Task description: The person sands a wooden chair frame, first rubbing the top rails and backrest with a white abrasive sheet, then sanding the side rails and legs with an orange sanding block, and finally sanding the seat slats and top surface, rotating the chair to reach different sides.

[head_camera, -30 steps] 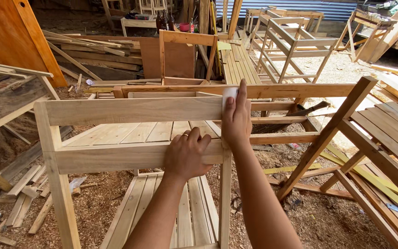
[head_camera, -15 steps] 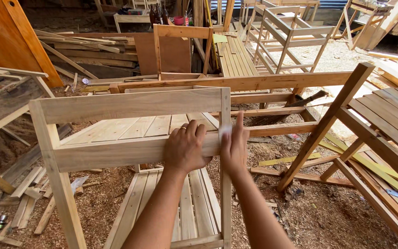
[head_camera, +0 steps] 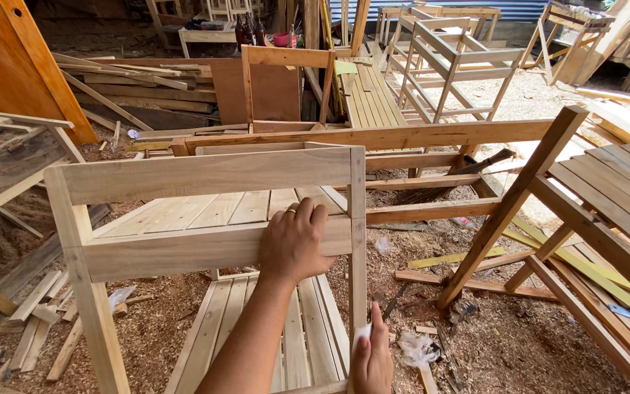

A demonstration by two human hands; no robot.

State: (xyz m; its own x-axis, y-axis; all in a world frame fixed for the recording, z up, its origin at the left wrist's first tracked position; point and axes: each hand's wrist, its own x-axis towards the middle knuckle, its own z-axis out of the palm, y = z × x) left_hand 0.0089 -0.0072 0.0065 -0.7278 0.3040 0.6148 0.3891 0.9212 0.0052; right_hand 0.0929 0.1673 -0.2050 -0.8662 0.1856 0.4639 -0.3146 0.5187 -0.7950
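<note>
Head view: left hand (head_camera: pixel 294 246) clasps the lower back rail of a bare wooden chair frame (head_camera: pixel 205 175) standing on sawdust, right hand (head_camera: pixel 372 357) pinching a pale sanding scrap (partly hidden) against its right post, where a slip could drive splinters into fingers.

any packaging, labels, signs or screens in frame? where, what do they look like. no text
No signs, labels or screens that I can make out.
Nearest to packaging: crumpled clear plastic wrapper, on the sawdust floor right of the right hand, whitish, shapeless.
Second scrap of clear plastic, on the sawdust behind the chair frame that the left hand grips, small and pale.
Dark bottles, far bench at top, brown; any labels too small to tell.
</note>
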